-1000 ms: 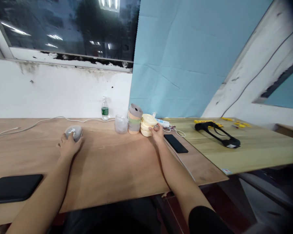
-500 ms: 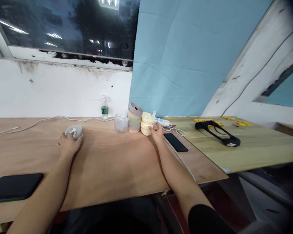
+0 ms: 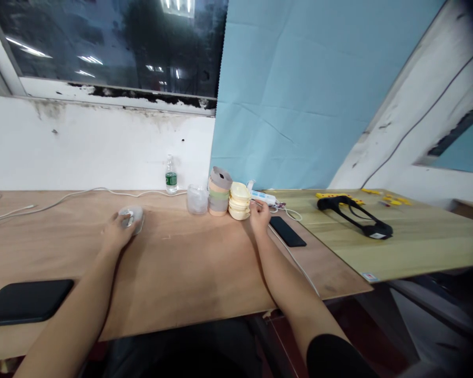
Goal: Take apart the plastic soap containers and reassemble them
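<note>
My left hand (image 3: 118,234) is stretched out over the wooden table (image 3: 189,262) and its fingers are closed round a small grey round container (image 3: 132,217). My right hand (image 3: 259,217) rests beside a stack of pale yellow lidded containers (image 3: 239,200), fingertips touching the stack's right side. Left of that stack stands a stack of pastel cups (image 3: 218,198) in pink, green and grey. A clear plastic container (image 3: 197,200) is next to the cups.
A water bottle (image 3: 171,177) stands by the wall. A black phone (image 3: 287,231) and a white power strip (image 3: 263,197) lie right of my right hand. A black pad (image 3: 26,302) sits at the near left. A black strap (image 3: 355,216) and yellow pieces (image 3: 390,200) lie on the lighter table.
My left hand has slid the grey container a little to the right. The yellow stack's tilted top lid has settled flat, and my right hand has drawn slightly back from it.
</note>
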### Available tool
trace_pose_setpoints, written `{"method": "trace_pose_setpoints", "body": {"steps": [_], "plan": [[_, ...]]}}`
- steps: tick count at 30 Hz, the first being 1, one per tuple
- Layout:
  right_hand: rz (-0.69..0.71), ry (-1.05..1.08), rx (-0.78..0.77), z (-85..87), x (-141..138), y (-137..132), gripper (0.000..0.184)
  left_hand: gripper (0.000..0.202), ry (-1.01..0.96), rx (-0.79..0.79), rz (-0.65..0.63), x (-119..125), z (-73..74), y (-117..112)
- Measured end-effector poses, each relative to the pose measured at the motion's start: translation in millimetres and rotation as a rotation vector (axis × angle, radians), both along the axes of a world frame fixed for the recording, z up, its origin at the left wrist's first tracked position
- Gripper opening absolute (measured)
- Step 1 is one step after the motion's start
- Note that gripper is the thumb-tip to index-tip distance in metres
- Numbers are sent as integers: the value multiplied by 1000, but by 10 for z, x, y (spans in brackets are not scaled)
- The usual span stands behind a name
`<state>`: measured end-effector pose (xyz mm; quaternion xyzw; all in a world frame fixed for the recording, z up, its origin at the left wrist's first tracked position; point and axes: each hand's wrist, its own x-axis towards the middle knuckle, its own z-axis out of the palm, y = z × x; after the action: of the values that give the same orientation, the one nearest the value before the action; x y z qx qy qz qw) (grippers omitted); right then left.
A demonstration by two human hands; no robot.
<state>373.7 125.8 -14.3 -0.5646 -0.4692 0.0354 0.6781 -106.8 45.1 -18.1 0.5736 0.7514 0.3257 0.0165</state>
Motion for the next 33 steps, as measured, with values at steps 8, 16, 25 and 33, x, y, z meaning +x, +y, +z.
{"method": "trace_pose_setpoints", "body": {"steps": [8,16,25,33], "plan": [[91,-245,60,144,-291,-285,37,65,-138,-11,-523,495,112,-164],[750,-729,-46,123,-1177,-721,51,68,10,7,-785,969,82,-311],[1106,-722,-168,-13,-1280,-631,61,69,58,33,-834,1002,238,-435],[1218,-244,-409,-167,-1303,-513,56,84,15,93,-800,999,239,-434]]}}
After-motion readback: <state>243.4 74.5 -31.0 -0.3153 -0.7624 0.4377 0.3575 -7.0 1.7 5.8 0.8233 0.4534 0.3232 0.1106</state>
